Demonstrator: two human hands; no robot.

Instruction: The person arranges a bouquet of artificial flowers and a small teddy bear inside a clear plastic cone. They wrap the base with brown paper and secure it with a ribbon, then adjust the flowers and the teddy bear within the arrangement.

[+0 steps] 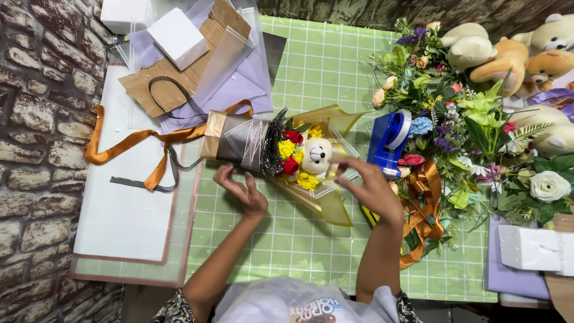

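Your left hand (244,192) rests spread-fingered beside the small wrapped bouquet of red and yellow flowers with a white toy bear (281,154), lying on the green gridded surface (311,239); your right hand (369,190) pinches its clear yellow wrap. You seem mid-wrapping; next, fold that edge snugly.

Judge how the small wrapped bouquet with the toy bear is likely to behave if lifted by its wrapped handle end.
The bouquet probably feels light: it looks like small flowers, a soft bear and thin wrap. Its clear yellow wrapping looks floppy and may crumple or sag. The left hand is at the handle end and the right hand at the wrap edge, suggesting it needs support at both ends.
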